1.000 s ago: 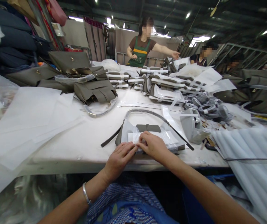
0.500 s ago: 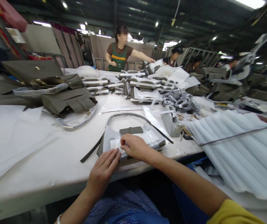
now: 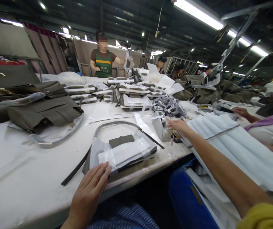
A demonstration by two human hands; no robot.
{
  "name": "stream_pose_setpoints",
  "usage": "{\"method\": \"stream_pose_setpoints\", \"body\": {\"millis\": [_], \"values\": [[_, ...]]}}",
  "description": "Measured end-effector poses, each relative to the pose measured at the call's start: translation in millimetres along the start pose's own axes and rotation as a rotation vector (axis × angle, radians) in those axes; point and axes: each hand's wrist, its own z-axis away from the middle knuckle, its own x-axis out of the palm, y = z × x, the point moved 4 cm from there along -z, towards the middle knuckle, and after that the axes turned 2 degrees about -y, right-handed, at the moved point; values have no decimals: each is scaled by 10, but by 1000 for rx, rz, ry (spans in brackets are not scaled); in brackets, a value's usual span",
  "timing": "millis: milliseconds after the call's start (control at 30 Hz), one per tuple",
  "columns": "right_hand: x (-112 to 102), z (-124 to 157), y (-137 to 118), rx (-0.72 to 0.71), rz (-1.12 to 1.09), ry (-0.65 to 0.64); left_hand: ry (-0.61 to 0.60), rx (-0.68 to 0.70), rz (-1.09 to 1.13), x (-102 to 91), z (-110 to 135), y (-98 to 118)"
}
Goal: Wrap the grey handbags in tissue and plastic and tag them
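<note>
A grey-olive handbag (image 3: 121,141) lies on the table in front of me, partly covered with white wrapping and clear tape. Its wrapped handle loops toward the far side, and dark strap ends stick out at either side. My left hand (image 3: 90,184) rests on the bag's near left corner, fingers stretched out flat. Away to the right, my right hand (image 3: 180,126) is at a tape dispenser (image 3: 161,128), fingertips together against its near right side. Whatever is between those fingertips is too small to make out.
Olive bags (image 3: 45,111) are heaped on the left. Packed bags (image 3: 133,90) and grey wrapped coils (image 3: 169,105) lie farther back. White foam sheets (image 3: 219,133) and a blue bin (image 3: 189,197) are at the right. A co-worker (image 3: 103,60) stands across the table.
My right hand has left the bag's wrapping and moved right to the tape dispenser. My left hand stays on the bag's corner. The view has turned right.
</note>
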Motion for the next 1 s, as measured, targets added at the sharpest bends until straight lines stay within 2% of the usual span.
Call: {"method": "stream_pose_setpoints", "body": {"millis": [100, 200, 300, 433, 567, 733, 867, 1000], "values": [[59, -180, 75, 226, -115, -166, -6, 3, 3, 4, 8, -1], [137, -268, 30, 334, -240, -256, 6, -5, 0, -14, 1, -2], [176, -304, -22, 374, -352, -267, 13, -2, 6, -21, -1, -2], [149, -254, -71, 369, -489, -214, 11, 3, 10, -2, 13, -8], [1, -9, -119, 333, -588, -144, 15, 0, 20, 8, 14, -10], [-163, 572, -62, 284, -632, -108, 19, -11, 46, -8, -6, -8], [-49, 948, 219, 272, -604, -62, 13, -20, 60, -2, -2, -16], [186, 987, 576, 266, -517, 17, 9, -22, 56, 10, 9, -24]]}}
